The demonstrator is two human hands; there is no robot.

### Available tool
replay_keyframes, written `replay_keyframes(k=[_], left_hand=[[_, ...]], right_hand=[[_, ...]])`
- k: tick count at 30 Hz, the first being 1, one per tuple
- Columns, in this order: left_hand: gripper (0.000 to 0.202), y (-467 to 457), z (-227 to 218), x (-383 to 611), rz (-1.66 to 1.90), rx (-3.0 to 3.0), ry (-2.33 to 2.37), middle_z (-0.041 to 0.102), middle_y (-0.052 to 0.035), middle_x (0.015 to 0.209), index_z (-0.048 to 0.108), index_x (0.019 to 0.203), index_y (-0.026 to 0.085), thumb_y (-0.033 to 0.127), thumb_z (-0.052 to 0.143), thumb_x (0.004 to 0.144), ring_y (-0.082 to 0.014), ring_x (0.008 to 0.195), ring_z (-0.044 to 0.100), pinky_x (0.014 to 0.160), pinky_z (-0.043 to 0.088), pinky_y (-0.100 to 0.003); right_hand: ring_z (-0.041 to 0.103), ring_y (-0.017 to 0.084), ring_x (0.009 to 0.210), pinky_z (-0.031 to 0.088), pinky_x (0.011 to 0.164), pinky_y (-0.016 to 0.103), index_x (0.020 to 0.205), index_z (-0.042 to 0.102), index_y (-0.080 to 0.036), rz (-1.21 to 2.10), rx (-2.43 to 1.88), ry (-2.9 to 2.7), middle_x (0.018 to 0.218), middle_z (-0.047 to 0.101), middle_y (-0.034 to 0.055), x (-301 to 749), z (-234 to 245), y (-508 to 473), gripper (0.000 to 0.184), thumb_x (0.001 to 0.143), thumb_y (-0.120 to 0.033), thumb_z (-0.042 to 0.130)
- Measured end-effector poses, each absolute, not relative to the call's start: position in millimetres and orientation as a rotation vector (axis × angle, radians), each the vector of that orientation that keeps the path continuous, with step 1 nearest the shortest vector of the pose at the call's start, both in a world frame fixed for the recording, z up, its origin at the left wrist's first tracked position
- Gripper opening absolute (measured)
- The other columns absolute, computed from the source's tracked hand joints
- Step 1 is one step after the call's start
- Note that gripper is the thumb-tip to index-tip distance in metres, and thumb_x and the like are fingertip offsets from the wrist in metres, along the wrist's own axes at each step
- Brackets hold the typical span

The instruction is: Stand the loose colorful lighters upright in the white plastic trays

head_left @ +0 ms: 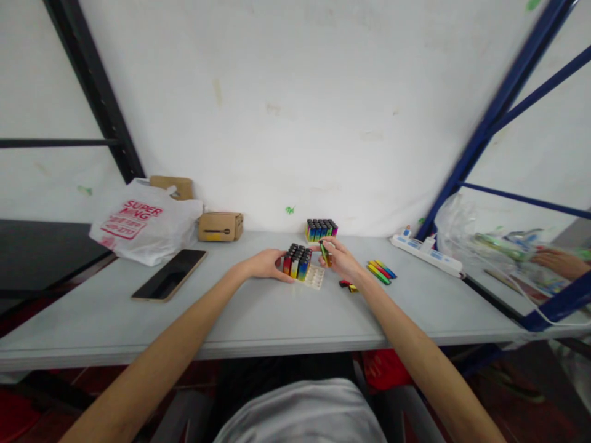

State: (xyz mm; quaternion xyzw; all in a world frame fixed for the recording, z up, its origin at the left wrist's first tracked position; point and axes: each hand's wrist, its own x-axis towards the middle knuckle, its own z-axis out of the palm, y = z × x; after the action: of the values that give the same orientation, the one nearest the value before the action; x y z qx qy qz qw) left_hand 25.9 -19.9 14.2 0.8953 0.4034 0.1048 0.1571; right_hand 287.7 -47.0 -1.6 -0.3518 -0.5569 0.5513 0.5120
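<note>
On the grey table (258, 320) my left hand (265, 264) curls around the left side of a tray of colourful lighters (298, 261) standing upright with black tops. The tray's clear front part (315, 277) has bare slots. Over that part, my right hand (340, 258) pinches a single lighter (325, 253), tilted. Behind them stands a second full block of lighters (321, 229) near the wall. Several loose lighters (381, 271) lie to the right of my right hand, and one dark red lighter (347, 285) lies by my right wrist.
A phone (169, 274) lies at the left, beside a white plastic bag (143, 221) and two cardboard boxes (220, 226). A white power strip (427, 252) runs at the right by a blue rack post (489, 123). Another person's hand (558, 263) shows at the far right.
</note>
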Motion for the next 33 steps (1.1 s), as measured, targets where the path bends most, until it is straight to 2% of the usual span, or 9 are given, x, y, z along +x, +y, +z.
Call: replay_keyframes(k=[4,8,12,15,17,20,24,27,33], left_hand=[[0.076,-21,16,27,0.286,2.574,1.176,0.066,-0.0036,0.085,0.066,0.105,0.016,0.077,0.069,0.059,-0.0214,0.073,0.057,0.062,0.038,-0.027],[0.075,-22,17,28,0.283,2.565,1.197,0.066,-0.0037,0.084,0.067,0.102,0.016,0.077,0.069,0.059,-0.0219,0.073,0.057,0.061,0.038,-0.027],[0.075,-23,18,27,0.282,2.567,1.182,0.066,-0.0039,0.085,0.066,0.103,0.016,0.077,0.070,0.060,-0.0219,0.074,0.058,0.061,0.038,-0.027],[0.075,-23,17,27,0.289,2.567,1.171,0.067,-0.0037,0.087,0.066,0.105,0.016,0.076,0.070,0.060,-0.0218,0.075,0.058,0.062,0.038,-0.027],[0.075,-23,17,27,0.284,2.565,1.174,0.067,-0.0033,0.087,0.066,0.106,0.017,0.076,0.070,0.060,-0.0218,0.075,0.058,0.062,0.038,-0.027],[0.075,-23,17,27,0.288,2.553,1.179,0.067,-0.0032,0.087,0.066,0.106,0.017,0.075,0.071,0.059,-0.0216,0.075,0.058,0.063,0.039,-0.027],[0.075,-25,20,28,0.283,2.538,1.181,0.067,-0.0037,0.086,0.067,0.105,0.016,0.075,0.071,0.059,-0.0213,0.073,0.058,0.062,0.038,-0.027],[0.074,-25,21,28,0.290,2.530,1.155,0.068,-0.0034,0.087,0.067,0.107,0.016,0.073,0.072,0.060,-0.0212,0.073,0.058,0.062,0.038,-0.027],[0.073,-26,22,28,0.291,2.525,1.151,0.068,-0.0038,0.089,0.067,0.108,0.016,0.071,0.073,0.061,-0.0217,0.075,0.058,0.064,0.039,-0.027]], right_hand=[[0.039,0.006,0.047,0.031,0.043,0.021,0.104,0.050,-0.029,1.072,-0.877,-1.384,0.089,0.058,-0.0035,285,-3,-43,0.037,0.084,-0.058,0.061],[0.027,0.007,0.043,0.018,0.040,0.019,0.106,0.046,-0.030,1.079,-0.950,-1.413,0.073,0.050,-0.0067,289,-4,-43,0.038,0.087,-0.061,0.055],[0.031,0.009,0.045,0.023,0.041,0.021,0.102,0.052,-0.026,0.972,-1.067,-1.559,0.063,0.046,-0.0068,287,-5,-45,0.040,0.088,-0.064,0.051],[0.037,0.011,0.049,0.028,0.046,0.024,0.082,0.058,-0.020,0.717,-1.190,-1.654,0.061,0.047,-0.0036,284,-4,-47,0.045,0.089,-0.064,0.048],[0.040,0.011,0.051,0.030,0.051,0.026,0.068,0.053,-0.019,0.566,-1.248,-1.683,0.060,0.048,-0.0021,283,-3,-49,0.048,0.090,-0.062,0.046],[0.042,0.013,0.054,0.029,0.055,0.027,0.061,0.045,-0.020,0.462,-1.296,-1.673,0.057,0.046,-0.0024,283,-4,-51,0.044,0.090,-0.053,0.045],[0.041,0.014,0.056,0.026,0.055,0.028,0.056,0.041,-0.021,0.380,-1.360,-1.699,0.053,0.042,-0.0028,281,-8,-51,0.033,0.084,-0.037,0.046],[0.041,0.014,0.056,0.026,0.055,0.028,0.055,0.040,-0.021,0.384,-1.349,-1.724,0.053,0.042,-0.0026,278,-8,-51,0.032,0.084,-0.033,0.045],[0.048,0.016,0.062,0.035,0.059,0.027,0.070,0.052,-0.021,0.398,-1.274,-1.749,0.062,0.052,-0.0010,279,-7,-52,0.039,0.094,-0.051,0.045]])
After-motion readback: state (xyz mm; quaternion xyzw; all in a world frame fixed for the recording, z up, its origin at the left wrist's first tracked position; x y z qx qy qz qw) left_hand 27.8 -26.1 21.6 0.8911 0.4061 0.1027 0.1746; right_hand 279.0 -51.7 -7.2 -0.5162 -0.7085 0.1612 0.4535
